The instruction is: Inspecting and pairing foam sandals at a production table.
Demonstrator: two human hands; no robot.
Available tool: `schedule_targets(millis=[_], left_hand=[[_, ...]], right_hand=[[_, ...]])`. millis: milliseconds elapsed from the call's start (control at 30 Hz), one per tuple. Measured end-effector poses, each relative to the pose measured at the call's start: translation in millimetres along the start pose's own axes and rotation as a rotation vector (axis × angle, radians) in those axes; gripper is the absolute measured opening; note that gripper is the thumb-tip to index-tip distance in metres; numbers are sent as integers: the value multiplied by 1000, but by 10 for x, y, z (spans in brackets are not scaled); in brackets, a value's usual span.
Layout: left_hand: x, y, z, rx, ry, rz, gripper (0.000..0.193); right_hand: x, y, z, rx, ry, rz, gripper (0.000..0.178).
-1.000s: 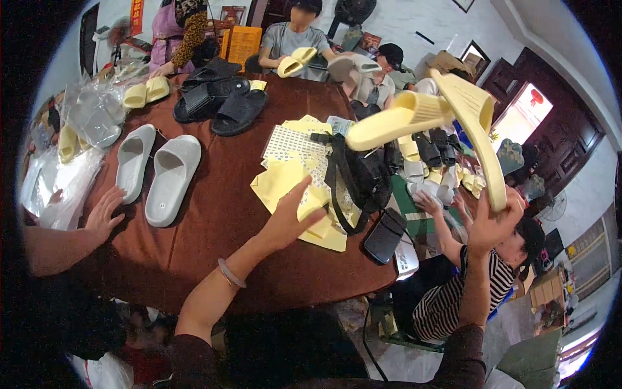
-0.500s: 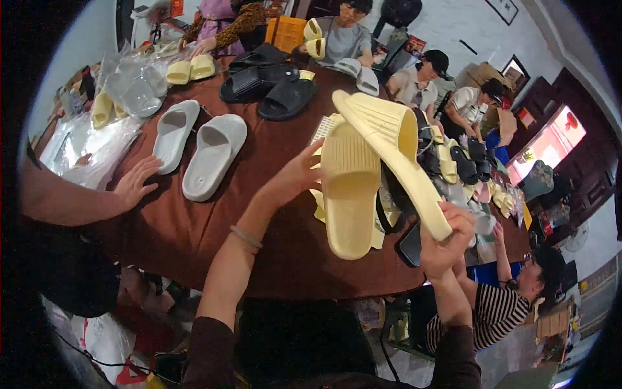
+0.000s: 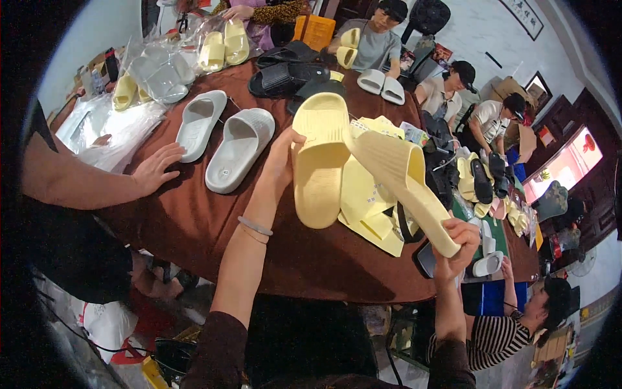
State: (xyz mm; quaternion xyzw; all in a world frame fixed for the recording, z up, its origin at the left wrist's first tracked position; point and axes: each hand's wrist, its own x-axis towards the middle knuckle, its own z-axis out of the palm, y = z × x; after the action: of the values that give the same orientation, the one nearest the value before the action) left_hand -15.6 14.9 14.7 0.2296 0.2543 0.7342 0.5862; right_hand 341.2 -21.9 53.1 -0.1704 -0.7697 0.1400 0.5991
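Left yellow slipper (image 3: 319, 188) and right yellow slipper (image 3: 407, 181) held up, one per hand, above brown tablecloth (image 3: 175, 240)

Left slipper gripped at its strap side by the left hand (image 3: 282, 157); thumb laid at the strap edge, remaining fingers mostly hidden behind, so their exact spread cannot be told. Toe pointed away, footbed faced to the camera. Right slipper gripped at the heel end by the right hand (image 3: 459, 246); fingers closed round the heel, slipper tilted, toe end slanted up and left. Slippers seen edge to edge near the straps; contact cannot be confirmed.

Below and behind them, yellow sheets (image 3: 369, 211) are spread on the cloth, partly covered by the right slipper. Dark phone (image 3: 425, 260) partly hidden near the right wrist. Pair of grey slippers (image 3: 240, 152) placed left of the left hand; a co-worker's hand (image 3: 159, 168) rested on the cloth just beside them. Black slippers (image 3: 285, 79) grouped farther back. Clear plastic bags (image 3: 133, 133) piled at far left. At far right, a grey slipper (image 3: 488, 264) is touched by a hand of a person in a striped top (image 3: 502, 337). More co-workers (image 3: 379, 48) seated round the far side.
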Motion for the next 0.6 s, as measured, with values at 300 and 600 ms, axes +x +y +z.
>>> schedule_targets(millis=[300,600], left_hand=[[-45,106,-158,67,-101,30,52],[-35,170,-334,377,-138,-242,46]], right_hand=[[5,211,20,-641,-145,-434,33],[-139,380,689,-557,-280,-381,24]])
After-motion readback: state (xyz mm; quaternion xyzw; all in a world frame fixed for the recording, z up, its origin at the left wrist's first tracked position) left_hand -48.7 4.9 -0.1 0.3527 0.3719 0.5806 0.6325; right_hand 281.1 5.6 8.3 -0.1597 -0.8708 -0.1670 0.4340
